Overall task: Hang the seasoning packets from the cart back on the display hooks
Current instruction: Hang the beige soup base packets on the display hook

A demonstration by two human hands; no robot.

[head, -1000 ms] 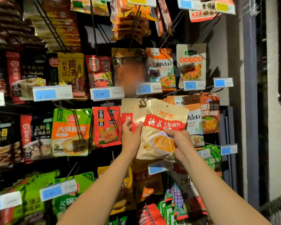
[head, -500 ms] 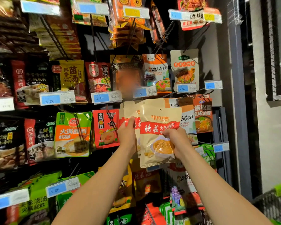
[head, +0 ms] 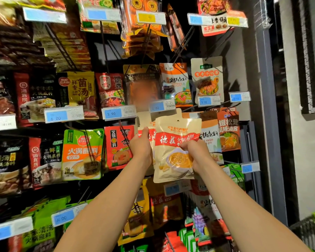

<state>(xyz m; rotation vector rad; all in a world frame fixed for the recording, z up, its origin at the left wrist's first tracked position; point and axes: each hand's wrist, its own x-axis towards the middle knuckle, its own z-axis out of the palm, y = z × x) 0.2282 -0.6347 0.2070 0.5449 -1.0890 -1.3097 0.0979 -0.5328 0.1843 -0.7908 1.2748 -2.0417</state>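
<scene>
Before the hooks, both hands (head: 141, 146) (head: 196, 153) raised, gripping packets (head: 173, 157).

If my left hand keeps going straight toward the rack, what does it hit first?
Most likely the beige packets already hanging on the hook: the left hand is right at them, with fingers on their edge. Depth is hard to judge here.

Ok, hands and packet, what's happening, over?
Right hand gripping the beige packet at its red band. Left hand on the matching packets hanging behind. Hang hole not yet on a hook. 6.80 price tag just above it.
</scene>
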